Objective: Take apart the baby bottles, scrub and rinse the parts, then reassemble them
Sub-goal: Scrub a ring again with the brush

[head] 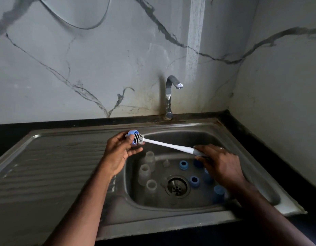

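Now left hand (120, 148) pinches blue ring (132, 136), right hand (219, 162) holds brush (168, 145)

A blue bottle ring (132, 134) sits on the white brush's (168, 145) bristles above three upright clear bottles (144, 172).

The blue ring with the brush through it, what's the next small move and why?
Probably twist the brush back and forth: its bristles sit inside the blue ring that the left hand pinches, the right hand grips the handle, and the tap shows no water running.
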The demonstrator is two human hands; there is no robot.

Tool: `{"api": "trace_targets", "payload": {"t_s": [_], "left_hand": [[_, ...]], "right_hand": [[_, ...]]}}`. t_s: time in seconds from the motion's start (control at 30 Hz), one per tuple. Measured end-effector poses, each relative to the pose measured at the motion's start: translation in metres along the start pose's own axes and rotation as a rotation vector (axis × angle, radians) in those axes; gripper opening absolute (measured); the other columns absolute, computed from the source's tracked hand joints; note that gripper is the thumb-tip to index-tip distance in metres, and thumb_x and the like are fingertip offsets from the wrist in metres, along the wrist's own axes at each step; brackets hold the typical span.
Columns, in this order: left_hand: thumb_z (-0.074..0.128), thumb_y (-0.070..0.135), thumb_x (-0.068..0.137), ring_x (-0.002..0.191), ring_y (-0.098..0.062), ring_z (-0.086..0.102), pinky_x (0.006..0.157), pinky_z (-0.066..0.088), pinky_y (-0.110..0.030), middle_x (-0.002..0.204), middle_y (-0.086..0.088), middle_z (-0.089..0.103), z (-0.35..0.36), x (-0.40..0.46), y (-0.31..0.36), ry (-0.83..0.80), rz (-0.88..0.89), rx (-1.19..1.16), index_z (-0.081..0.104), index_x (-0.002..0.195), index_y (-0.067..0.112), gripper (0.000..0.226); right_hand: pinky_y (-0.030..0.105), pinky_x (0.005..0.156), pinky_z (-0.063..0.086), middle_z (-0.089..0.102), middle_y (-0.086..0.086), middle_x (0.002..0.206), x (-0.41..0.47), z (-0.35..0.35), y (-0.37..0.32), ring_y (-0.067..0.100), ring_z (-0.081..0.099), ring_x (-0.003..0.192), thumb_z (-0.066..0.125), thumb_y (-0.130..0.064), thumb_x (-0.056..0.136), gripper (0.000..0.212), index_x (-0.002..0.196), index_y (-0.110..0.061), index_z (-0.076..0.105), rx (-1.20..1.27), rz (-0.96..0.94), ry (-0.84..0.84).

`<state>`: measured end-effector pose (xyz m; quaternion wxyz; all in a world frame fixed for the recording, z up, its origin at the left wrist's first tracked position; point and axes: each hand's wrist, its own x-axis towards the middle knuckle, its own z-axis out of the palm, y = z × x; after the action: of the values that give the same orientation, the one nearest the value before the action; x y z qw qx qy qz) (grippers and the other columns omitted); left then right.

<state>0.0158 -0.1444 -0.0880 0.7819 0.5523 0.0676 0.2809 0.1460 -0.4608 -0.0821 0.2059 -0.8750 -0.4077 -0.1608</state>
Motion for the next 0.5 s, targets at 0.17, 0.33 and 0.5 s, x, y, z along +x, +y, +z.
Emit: {"api": "trace_targets", "payload": {"t_s": [0.17, 0.33, 0.5], "left_hand": [[0.096, 0.048, 0.051, 0.093, -0.030, 0.071, 0.072, 0.060, -0.040, 0.106, -0.013, 0.073, -0.004, 0.002, 0.004, 0.088, 0.066, -0.026, 0.066, 0.108, 0.004, 0.078], [0.085, 0.026, 0.066, 0.091, -0.028, 0.072, 0.076, 0.061, -0.043, 0.103, -0.010, 0.072, 0.003, 0.000, -0.001, 0.099, 0.094, -0.041, 0.063, 0.113, 0.005, 0.056], [0.062, -0.010, 0.087, 0.087, -0.021, 0.073, 0.087, 0.059, -0.036, 0.094, -0.004, 0.072, -0.007, 0.009, -0.001, 0.332, 0.198, -0.138, 0.062, 0.108, 0.009, 0.029]], "right_hand": [[0.024, 0.075, 0.040, 0.067, -0.013, 0.120, 0.000, 0.000, 0.002, 0.010, 0.064, 0.103, 0.027, -0.072, 0.088, 0.064, 0.128, -0.037, 0.061, 0.036, 0.035, -0.014], [0.008, 0.073, 0.034, 0.066, -0.014, 0.120, 0.003, 0.006, -0.006, -0.003, 0.058, 0.096, 0.044, -0.061, 0.097, 0.044, 0.131, -0.037, 0.057, 0.067, 0.048, -0.117], [0.003, 0.065, 0.032, 0.068, -0.017, 0.107, -0.001, 0.001, 0.001, -0.015, 0.051, 0.079, 0.038, -0.066, 0.089, 0.049, 0.126, -0.040, 0.060, 0.181, 0.121, -0.060]]}}
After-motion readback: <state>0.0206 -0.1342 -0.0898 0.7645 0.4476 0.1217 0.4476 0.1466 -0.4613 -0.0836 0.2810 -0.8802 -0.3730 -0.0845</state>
